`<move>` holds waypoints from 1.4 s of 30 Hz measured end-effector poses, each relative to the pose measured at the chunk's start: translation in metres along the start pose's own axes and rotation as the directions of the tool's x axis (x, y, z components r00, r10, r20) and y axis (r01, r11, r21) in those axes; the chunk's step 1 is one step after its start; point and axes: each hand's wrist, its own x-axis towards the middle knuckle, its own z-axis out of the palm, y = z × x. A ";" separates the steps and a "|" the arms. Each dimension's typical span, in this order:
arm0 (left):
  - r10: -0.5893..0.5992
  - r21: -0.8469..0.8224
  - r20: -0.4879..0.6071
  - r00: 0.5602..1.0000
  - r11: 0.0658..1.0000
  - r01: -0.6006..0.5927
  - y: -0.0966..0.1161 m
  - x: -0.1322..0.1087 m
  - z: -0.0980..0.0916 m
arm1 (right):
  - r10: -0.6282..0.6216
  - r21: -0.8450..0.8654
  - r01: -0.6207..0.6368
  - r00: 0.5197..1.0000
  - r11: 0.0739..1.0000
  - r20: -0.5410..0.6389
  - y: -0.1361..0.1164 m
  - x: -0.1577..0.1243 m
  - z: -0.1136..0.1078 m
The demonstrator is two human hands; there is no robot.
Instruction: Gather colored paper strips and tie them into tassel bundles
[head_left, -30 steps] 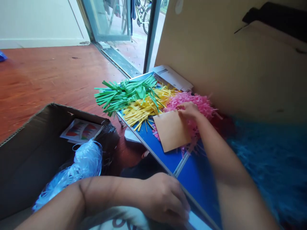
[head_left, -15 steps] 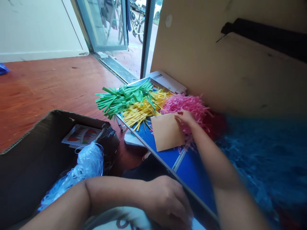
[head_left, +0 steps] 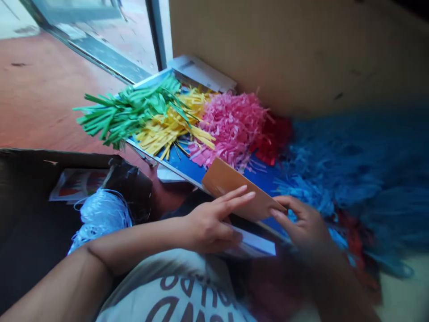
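Observation:
My right hand [head_left: 303,221] pinches the right corner of a stiff brown paper square [head_left: 239,190], which is tilted above the table's near edge. My left hand [head_left: 212,226] has two fingers stretched out along the near face of the brown square. Its other fingers are curled round a flat packet [head_left: 256,243] with a white edge, held close to my shirt. What the packet contains cannot be made out. Behind the brown square lies a heap of pink shredded paper [head_left: 231,120], beside yellow paper strips [head_left: 174,120] and green paper strips [head_left: 134,107].
The strips lie on a blue table [head_left: 181,156] beside a wall. A red bundle [head_left: 273,138] and blue shredded material [head_left: 342,165] are at the right. At the left stands an open cardboard box [head_left: 30,214] with white stringy strands [head_left: 103,212] and printed sheets [head_left: 78,183].
My right hand has drawn the brown paper square off the table toward me and tilted it. My left hand has risen, showing the packet and extended fingers. The view has tipped downward.

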 end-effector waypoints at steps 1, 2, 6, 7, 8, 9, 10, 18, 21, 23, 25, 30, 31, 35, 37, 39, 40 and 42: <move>0.005 0.001 0.012 1.000 1.000 -0.005 0.002 0.004 0.002 | -0.020 -0.031 0.022 0.999 0.999 0.040 -0.004 -0.013 -0.005; 0.014 0.011 0.024 1.000 1.000 -0.015 0.005 0.008 0.004 | -0.044 -0.050 0.048 0.996 0.998 0.076 -0.007 -0.021 -0.009; 0.019 0.076 0.083 0.996 0.997 -0.025 0.009 0.023 0.011 | -0.092 -0.038 0.103 0.972 0.994 0.215 -0.010 -0.031 -0.018; 0.011 0.071 0.101 0.995 0.997 -0.018 0.008 0.026 0.013 | -0.093 -0.033 0.103 0.967 0.994 0.236 -0.009 -0.031 -0.018; -0.003 0.057 0.118 0.993 0.998 -0.004 0.005 0.028 0.015 | -0.082 -0.040 0.094 0.969 0.995 0.233 -0.008 -0.031 -0.017; -0.018 0.036 0.130 0.991 0.999 0.013 0.002 0.031 0.017 | -0.062 -0.060 0.075 0.977 0.995 0.204 -0.006 -0.031 -0.014; -0.031 0.006 0.139 0.990 1.000 0.030 -0.003 0.033 0.019 | -0.041 -0.083 0.055 0.987 0.995 0.157 -0.005 -0.030 -0.012; -0.137 -0.219 0.251 0.958 0.956 0.194 -0.031 0.046 0.026 | -0.065 -0.084 0.071 0.996 0.994 0.065 0.014 -0.017 0.004; -0.159 -0.238 0.306 0.939 0.942 0.237 -0.036 0.049 0.026 | -0.208 -0.132 0.208 0.978 0.969 0.013 0.017 -0.012 0.004; -0.169 -0.240 0.328 0.930 0.937 0.255 -0.038 0.050 0.026 | -0.298 -0.180 0.295 0.955 0.939 0.010 0.021 -0.011 0.004; -0.181 -0.240 0.331 0.926 0.933 0.268 -0.039 0.050 0.026 | -0.354 -0.235 0.348 0.935 0.907 0.018 0.026 -0.011 0.003; -0.199 -0.249 0.333 0.922 0.924 0.290 -0.040 0.049 0.026 | -0.419 -0.355 0.405 0.907 0.843 0.038 0.039 -0.017 0.002; -0.206 -0.246 0.333 0.920 0.923 0.296 -0.039 0.048 0.026 | -0.427 -0.359 0.408 0.904 0.840 0.028 0.040 -0.018 0.003; -0.222 -0.245 0.329 0.918 0.918 0.310 -0.039 0.048 0.025 | -0.362 -0.132 0.343 0.916 0.930 -0.173 0.043 -0.026 0.010; -0.224 -0.255 0.323 0.919 0.915 0.313 -0.039 0.048 0.025 | -0.192 0.205 0.281 0.909 0.938 -0.369 0.044 -0.029 0.016; -0.220 -0.253 0.322 0.921 0.918 0.307 -0.039 0.048 0.025 | 0.024 0.521 0.219 0.908 0.825 -0.419 0.043 -0.030 0.024; -0.212 -0.247 0.322 0.923 0.922 0.298 -0.038 0.047 0.025 | 0.104 0.620 0.155 0.927 0.769 -0.360 0.041 -0.029 0.028; -0.184 -0.233 0.303 0.935 0.937 0.260 -0.036 0.046 0.026 | 0.227 0.684 -0.044 0.957 0.728 -0.180 0.034 -0.024 0.035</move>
